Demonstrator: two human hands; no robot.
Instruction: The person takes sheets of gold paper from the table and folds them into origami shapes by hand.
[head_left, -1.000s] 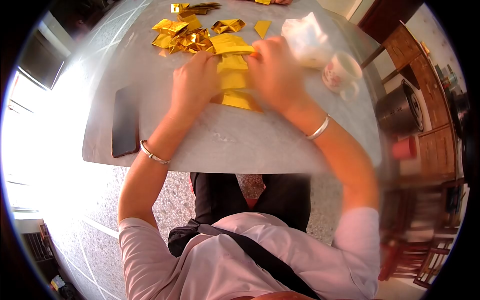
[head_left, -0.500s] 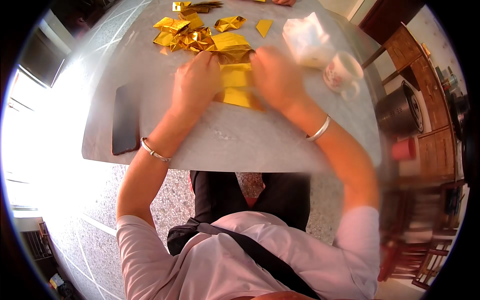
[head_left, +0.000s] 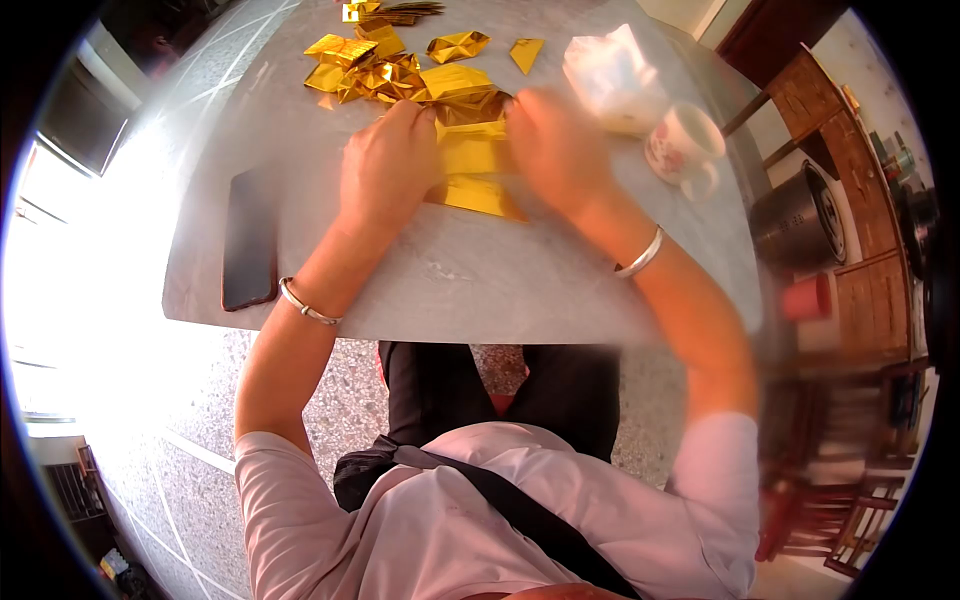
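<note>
Both hands up at the middle of the bench [head_left: 450,290], one on each side of a gold foil paper [head_left: 472,147]. Left hand [head_left: 388,165]: fingers curled closed, pinching the paper's left edge. Right hand [head_left: 560,150]: same on the right edge, slightly blurred. Exact finger contact can't be made out. Paper lies between them, creased crosswise; its near end points toward the wearer. Pile of folded gold foil pieces [head_left: 375,75] just beyond the left hand. White plastic bag [head_left: 612,75] and floral mug [head_left: 684,145] right of the right hand, phone [head_left: 250,240] well left of the left.
</note>
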